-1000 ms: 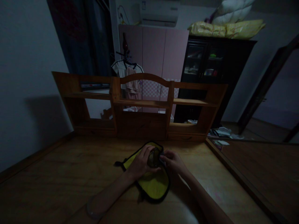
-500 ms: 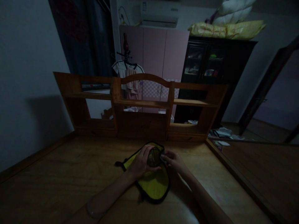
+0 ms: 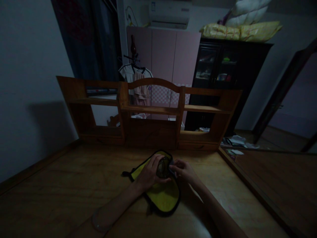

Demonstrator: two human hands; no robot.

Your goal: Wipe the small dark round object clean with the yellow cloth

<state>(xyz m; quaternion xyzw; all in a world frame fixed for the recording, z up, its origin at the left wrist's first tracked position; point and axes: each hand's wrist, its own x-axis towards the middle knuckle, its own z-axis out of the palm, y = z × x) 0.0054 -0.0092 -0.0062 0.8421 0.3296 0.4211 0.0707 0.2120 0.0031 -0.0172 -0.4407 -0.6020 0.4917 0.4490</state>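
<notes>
Head view: left hand [image 3: 148,173] cups round object [image 3: 162,168], right hand [image 3: 184,172] pinches cloth [image 3: 164,197] slanting lengthwise toward near right

Look to seven o'clock: a slim, pale, see-through-looking bangle [image 3: 96,226] rings the left forearm [image 3: 119,206], catching a faint glint! Over at five o'clock, the right forearm [image 3: 210,200] shows bare, as do both hands [image 3: 148,173].

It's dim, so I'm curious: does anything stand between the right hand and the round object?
Yes: apparently a folded edge of the yellow cloth, between the right hand and the round object in the left hand.
</notes>
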